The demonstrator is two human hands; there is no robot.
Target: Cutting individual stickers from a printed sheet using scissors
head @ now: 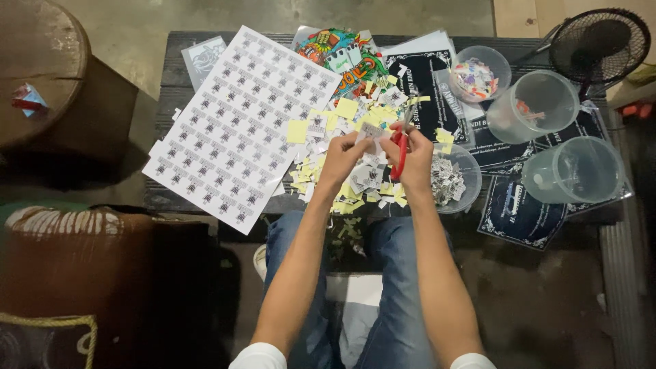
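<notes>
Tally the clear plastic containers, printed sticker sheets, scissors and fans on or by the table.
Clear plastic containers: 4 (scrap tub, cup, cup, bowl of cut pieces)
Large sticker sheet: 1
Red-handled scissors, in the right hand: 1
Black fan: 1
Total: 7

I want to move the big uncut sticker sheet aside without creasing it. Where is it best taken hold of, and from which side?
Probably at the near corner of the sticker sheet, from the person's side, by the left hand. That corner juts past the table edge, so fingers can slip under it. The far right edge lies under paper scraps.
</notes>
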